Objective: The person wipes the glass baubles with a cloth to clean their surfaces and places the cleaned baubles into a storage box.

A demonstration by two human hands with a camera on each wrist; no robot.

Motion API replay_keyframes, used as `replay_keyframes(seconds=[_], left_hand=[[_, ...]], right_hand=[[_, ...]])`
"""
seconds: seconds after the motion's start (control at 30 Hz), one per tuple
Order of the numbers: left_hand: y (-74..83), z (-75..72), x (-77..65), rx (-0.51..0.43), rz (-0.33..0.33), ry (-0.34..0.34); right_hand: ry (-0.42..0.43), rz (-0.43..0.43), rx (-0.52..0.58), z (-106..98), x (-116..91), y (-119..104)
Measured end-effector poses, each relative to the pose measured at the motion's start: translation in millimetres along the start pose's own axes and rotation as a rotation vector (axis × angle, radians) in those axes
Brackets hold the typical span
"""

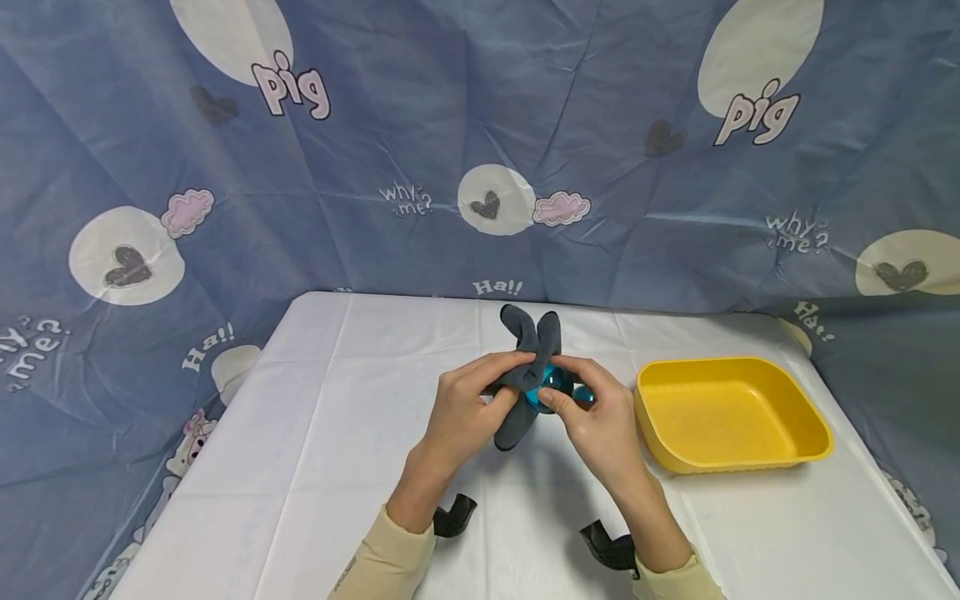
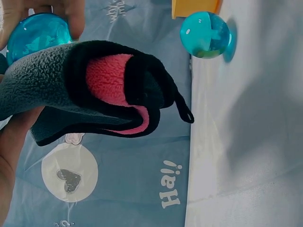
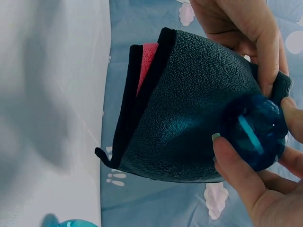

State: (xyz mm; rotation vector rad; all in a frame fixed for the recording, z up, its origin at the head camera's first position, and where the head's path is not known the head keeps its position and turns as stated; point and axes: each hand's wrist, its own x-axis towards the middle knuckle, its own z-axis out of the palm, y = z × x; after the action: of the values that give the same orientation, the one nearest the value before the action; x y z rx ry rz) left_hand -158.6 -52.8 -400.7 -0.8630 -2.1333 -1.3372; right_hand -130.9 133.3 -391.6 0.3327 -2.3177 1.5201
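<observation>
Both hands are raised over the table, close together. My left hand (image 1: 468,408) grips a dark grey cloth (image 1: 516,427) with black edging, a hanging loop and a pink inner side (image 2: 110,79). The cloth is bunched, its folds sticking up and hanging below the fingers. My right hand (image 1: 606,421) holds a clear blue ball (image 3: 255,132) between thumb and fingers, against the cloth's grey side. A second clear blue ball (image 2: 203,35) sits on the table; in the head view it is partly hidden behind the right hand.
A yellow plastic tub (image 1: 731,458) stands right of the right hand. The white-covered table (image 1: 360,433) meets a blue printed curtain (image 1: 420,125) at the back and sides. Black curved pieces (image 1: 454,515) show at both wrists.
</observation>
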Motion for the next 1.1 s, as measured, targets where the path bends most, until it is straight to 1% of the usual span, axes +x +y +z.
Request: replay_keyframes(seconds=[0.33,0.67,1.1], left_hand=[[-2.5,1.1,-0.7,-0.001,0.001,0.004],[-2.1,0.3,0.2,0.005,-0.008,0.000],[-1.2,-0.3,0.1,0.008,-0.012,0.002]], right_hand=[[0.000,-0.028,0.006,0.2,0.9,1.2],[0.002,-0.027,-0.019,0.4,0.5,1.6],[0.006,-0.038,-0.020,1.3,0.3,0.1]])
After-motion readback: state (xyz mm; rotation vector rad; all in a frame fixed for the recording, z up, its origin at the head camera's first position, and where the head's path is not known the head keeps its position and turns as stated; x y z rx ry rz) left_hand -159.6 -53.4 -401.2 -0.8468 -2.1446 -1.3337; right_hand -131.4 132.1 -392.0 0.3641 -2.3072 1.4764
